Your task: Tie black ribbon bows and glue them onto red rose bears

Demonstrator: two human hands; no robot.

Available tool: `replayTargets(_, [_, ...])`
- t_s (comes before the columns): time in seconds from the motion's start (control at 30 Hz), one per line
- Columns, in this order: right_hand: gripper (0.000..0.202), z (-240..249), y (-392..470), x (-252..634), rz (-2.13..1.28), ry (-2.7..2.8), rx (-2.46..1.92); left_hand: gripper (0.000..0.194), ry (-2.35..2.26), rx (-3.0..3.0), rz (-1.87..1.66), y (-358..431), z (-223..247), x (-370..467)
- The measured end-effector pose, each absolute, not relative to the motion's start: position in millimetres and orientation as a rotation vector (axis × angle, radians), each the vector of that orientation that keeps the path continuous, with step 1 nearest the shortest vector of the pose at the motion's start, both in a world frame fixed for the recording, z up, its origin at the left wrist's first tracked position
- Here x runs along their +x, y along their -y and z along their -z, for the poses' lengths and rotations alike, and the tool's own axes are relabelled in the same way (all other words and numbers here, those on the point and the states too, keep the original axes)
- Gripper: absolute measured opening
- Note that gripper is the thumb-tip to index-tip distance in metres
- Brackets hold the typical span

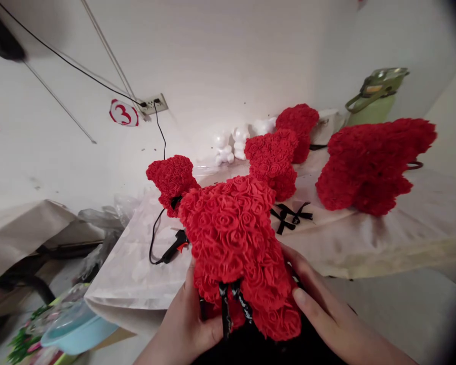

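Observation:
Between my two hands is a red rose bear [231, 223], covered in foam roses, with black printed ribbon tails [225, 309] hanging at its front. My left hand [190, 314] grips its left side low down, the thumb near the ribbon. My right hand [323, 304] is closed against its lower right side; some fingers are hidden behind it. Just beyond lie several black ribbon bows [289, 217] on the covered table [129, 274]. A black glue gun [173, 247] with an orange trigger rests left of the bear, its cord trailing away.
More rose bears stand on the table: one at the left [171, 177], others at the back and a large one [368, 167] at right. White foam bears [224, 148] line the wall. A green jug [376, 99] stands behind. A blue basin [78, 332] sits low at left.

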State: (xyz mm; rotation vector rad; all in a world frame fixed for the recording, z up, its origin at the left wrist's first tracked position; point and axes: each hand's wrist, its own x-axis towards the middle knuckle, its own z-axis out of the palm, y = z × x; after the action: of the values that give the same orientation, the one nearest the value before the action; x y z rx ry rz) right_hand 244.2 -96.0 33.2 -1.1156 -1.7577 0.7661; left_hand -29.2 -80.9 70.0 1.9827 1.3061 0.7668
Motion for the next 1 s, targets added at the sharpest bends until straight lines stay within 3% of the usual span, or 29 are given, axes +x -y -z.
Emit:
replayTargets(0.1, [0.060, -20, 90, 240, -0.597, 1.738, -1.057, 0.051, -1.289, 1.973, -0.862, 74, -52, -19])
replayTargets(0.17, [0.059, -7, 84, 238, -0.512, 1.737, -1.041, 0.044, -1.244, 1.890, -0.924, 70, -39, -12])
replayTargets(0.37, [0.054, 25, 69, 237, -0.399, 1.723, -1.039, 0.072, -1.265, 1.591, -1.083, 63, -20, 8])
replayTargets(0.53, [0.057, 20, 61, 239, -0.354, 1.763, -0.979, 0.052, -1.358, 1.362, -1.182, 60, -18, 19])
replayTargets(0.63, [0.058, 22, 56, 240, -0.252, 1.731, -1.025, 0.051, -1.408, 1.255, -1.242, 54, -17, 16])
replayTargets(0.9, [0.051, 67, 30, 247, 0.392, 1.870, -1.298, 0.032, -1.474, 1.508, -1.491, -25, -54, 14])
replayTargets(1.0, [0.045, 77, 27, 250, 0.568, 1.989, -1.239, 0.036, -1.500, 1.561, -1.578, -77, -71, 30])
